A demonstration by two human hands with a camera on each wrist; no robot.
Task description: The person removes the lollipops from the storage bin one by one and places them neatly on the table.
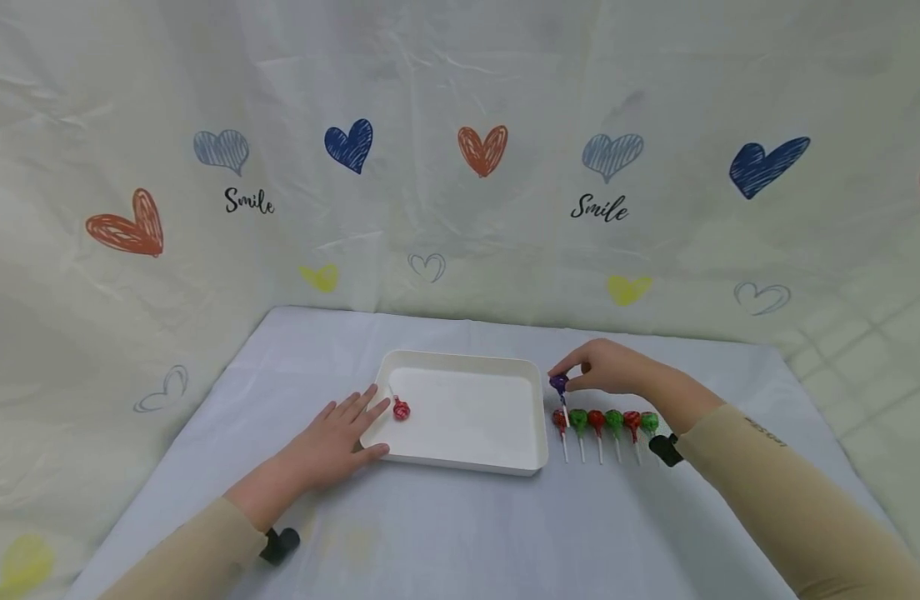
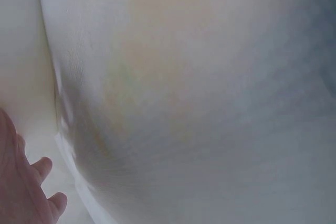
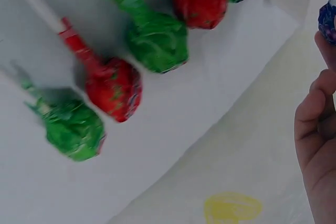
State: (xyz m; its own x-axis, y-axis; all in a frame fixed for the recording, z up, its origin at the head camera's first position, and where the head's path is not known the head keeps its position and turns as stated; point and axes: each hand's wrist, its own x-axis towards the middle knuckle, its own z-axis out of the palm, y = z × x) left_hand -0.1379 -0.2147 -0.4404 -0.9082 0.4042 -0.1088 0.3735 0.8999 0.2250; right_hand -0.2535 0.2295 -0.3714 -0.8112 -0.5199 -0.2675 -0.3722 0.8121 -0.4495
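My right hand (image 1: 610,367) pinches a purple-wrapped lollipop (image 1: 559,382) by its candy head, the white stick pointing down, just right of the tray. In the right wrist view that lollipop (image 3: 327,22) shows at the right edge, between the fingertips. Below the hand, several red and green lollipops (image 1: 614,419) lie in a row, sticks toward me. My left hand (image 1: 332,442) rests with spread, straight fingers at the left edge of the white tray (image 1: 467,462). Inside the tray, near those fingers, lies one red lollipop (image 1: 402,410).
A white cloth (image 1: 445,533) covers the table. Behind it hangs a pale backdrop (image 1: 430,75) printed with hearts and "Smile" lettering. Dark wrist cameras sit at my left cuff (image 1: 280,546) and right cuff (image 1: 666,450).
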